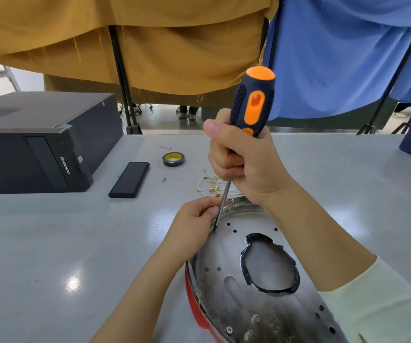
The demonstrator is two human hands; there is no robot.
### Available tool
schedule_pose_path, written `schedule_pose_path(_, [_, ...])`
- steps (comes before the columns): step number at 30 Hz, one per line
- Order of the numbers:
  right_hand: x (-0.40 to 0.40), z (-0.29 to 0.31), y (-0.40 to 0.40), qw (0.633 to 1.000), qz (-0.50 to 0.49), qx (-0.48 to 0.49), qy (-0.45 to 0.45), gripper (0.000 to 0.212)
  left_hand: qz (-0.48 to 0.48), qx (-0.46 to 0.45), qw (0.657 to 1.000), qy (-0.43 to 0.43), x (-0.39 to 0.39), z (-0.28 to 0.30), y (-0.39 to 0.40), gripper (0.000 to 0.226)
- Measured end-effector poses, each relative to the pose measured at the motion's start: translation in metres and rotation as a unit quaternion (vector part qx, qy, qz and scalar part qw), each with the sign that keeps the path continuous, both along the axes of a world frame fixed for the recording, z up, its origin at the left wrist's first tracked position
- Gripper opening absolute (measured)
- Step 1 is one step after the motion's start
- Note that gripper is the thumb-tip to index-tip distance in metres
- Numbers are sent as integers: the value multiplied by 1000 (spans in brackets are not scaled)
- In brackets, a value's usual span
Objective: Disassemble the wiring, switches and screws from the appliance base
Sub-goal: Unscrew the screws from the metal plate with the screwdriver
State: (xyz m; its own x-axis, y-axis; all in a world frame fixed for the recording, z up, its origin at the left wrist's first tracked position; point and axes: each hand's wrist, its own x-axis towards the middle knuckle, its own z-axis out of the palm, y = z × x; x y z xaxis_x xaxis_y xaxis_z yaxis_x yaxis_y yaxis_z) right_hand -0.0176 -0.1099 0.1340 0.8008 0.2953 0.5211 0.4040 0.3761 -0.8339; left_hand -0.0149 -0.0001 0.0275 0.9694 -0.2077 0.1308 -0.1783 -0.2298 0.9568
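Right hand (245, 167) clamped on screwdriver (251, 105), tip down in base plate (224, 258); left fingers (205, 206) pinch rim beside tip, maybe holding a screw.

Right hand (245, 167) apparently drives screwdriver (250, 112) into base (224, 248).

Left of the appliance base (261, 288) the grey surface (51, 256) lies open. Farther back a Lenovo computer case (38, 142), a black slab (129, 179), a tape roll (173, 159) and loose wires (210, 184) crowd the way.

Grey table (51, 243): computer case (38, 142), tape roll (173, 159), appliance base (224, 293).
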Motion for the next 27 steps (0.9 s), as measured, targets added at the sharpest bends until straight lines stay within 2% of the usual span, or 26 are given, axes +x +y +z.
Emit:
schedule_pose_path(2, [0, 0, -3, 1000, 15, 5, 12, 36, 2, -5, 1000, 0, 0, 0, 0, 42])
schedule_pose_path(5, [4, -3, -10, 1000, -13, 11, 11, 29, 1, -20, 1000, 8, 0, 0, 0, 41])
schedule_pose_path(7, [7, -4, -14, 997, -76, 2, -4, 20, 0, -23, 1000, 12, 0, 0, 0, 42])
schedule_pose_path(10, [10, -5, -15, 971, -235, -29, -23, 21, 2, -16, 1000, 11, 2, -2, 0, 43])
schedule_pose_path(12, [10, -4, -13, 958, -284, -46, -12, 17, 5, -12, 1000, 13, 3, -3, -1, 41])
schedule_pose_path(15, [8, 0, -4, 962, -266, -61, -8, 17, 9, -12, 1000, 14, 3, -3, -1, 41])
schedule_pose_path(18, [6, 1, 3, 967, -254, 1, -1, 30, 5, -14, 1000, 15, 2, -2, 0, 42])
schedule_pose_path(20, [5, 3, 4, 988, -154, 19, 10, 38, 5, -12, 1000, 16, 2, -2, 0, 41])
schedule_pose_path(22, [5, 8, 6, 999, -34, -10, 20, 39, 6, -8, 1000, 14, 2, -1, 0, 40])
schedule_pose_path(23, [5, 9, 7, 999, -8, -26, 20, 37, 6, -7, 1000, 14, 1, 0, 0, 40])
schedule_pose_path(27, [1, 3, 10, 997, -43, -60, -34, 25, 4, 9, 1000, 13, 0, 0, 0, 36])
